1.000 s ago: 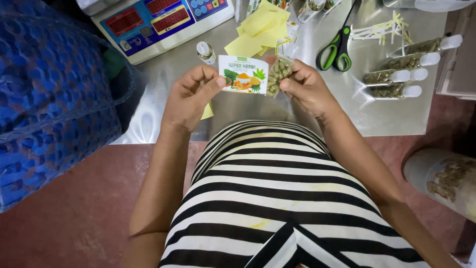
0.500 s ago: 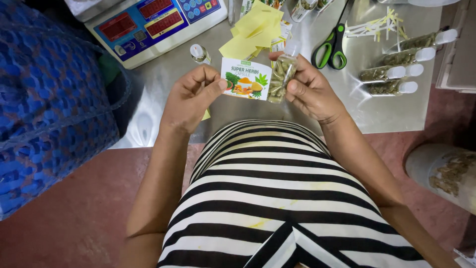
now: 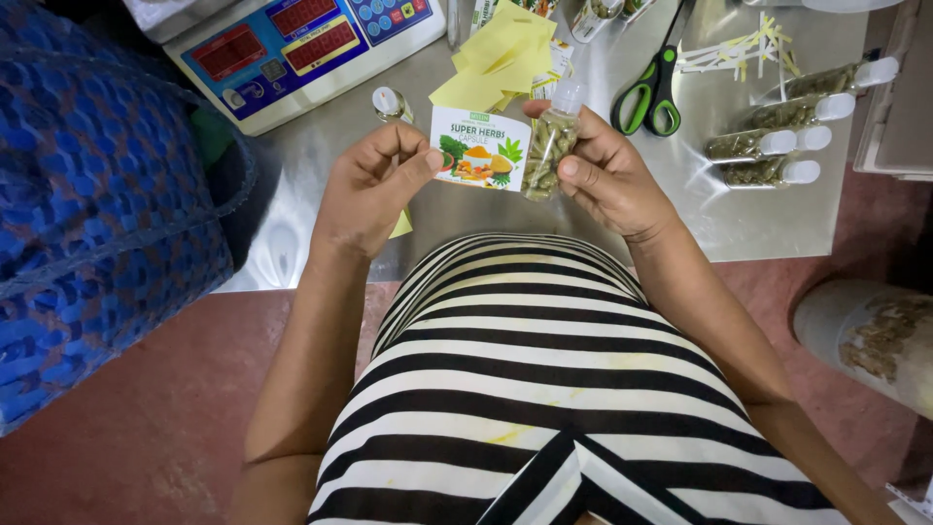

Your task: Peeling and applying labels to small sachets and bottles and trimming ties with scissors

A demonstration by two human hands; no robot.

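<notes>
My right hand (image 3: 607, 180) holds a small clear bottle (image 3: 548, 146) filled with green-brown capsules, its white cap pointing away from me. My left hand (image 3: 374, 185) pinches the left edge of a white printed label (image 3: 480, 149) with green and orange pictures. The label's right edge lies against the bottle. Both hands hover over the near edge of a steel table (image 3: 457, 209), just above my striped shirt.
A digital scale (image 3: 292, 49) stands at the far left. Yellow paper slips (image 3: 496, 58) lie behind the hands, green-handled scissors (image 3: 656, 83) beside them. Three filled capsule bottles (image 3: 777, 141) lie at the right. A blue woven bag (image 3: 97, 204) sits left, a capsule-filled container (image 3: 875, 340) on the floor at the right.
Hands, label and bottle have held nearly the same pose; the label stays pressed to the bottle. The view has shifted slightly.
</notes>
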